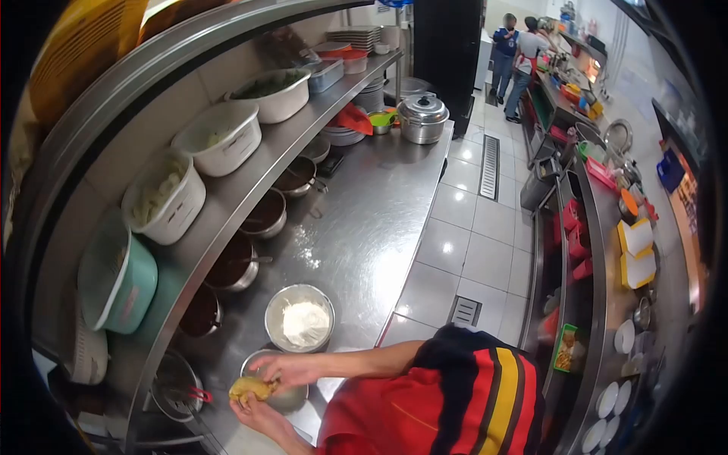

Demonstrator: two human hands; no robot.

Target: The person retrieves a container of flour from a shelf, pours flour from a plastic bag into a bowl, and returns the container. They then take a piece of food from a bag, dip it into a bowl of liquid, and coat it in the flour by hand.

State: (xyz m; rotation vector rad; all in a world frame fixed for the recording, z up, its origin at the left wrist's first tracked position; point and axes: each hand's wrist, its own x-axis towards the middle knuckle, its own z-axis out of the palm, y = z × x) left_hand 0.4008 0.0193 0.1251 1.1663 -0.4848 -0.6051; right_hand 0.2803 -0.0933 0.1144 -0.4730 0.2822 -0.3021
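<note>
A lumpy, yellowish-brown piece of food (pixel 254 388) is held between my two hands above the steel counter. My left hand (pixel 254 414) grips it from the lower side, fingers curled around its edge. From the upper side my right hand (pixel 284 370) has its fingers bent onto the same piece. Partly under my right hand and forearm is a metal bowl (pixel 297 399), its contents mostly hidden. Just beyond my right forearm stands a round metal bowl (pixel 271 321) of white powder that looks like flour (pixel 306 322).
Several pots of dark sauce (pixel 264 212) line the counter beneath a steel shelf (pixel 250 176) carrying white tubs (pixel 221 144) and a green tub (pixel 125 284). A lidded pot (pixel 422 117) stands at the counter's far end. Two people (pixel 523 57) stand down the tiled aisle (pixel 474 250).
</note>
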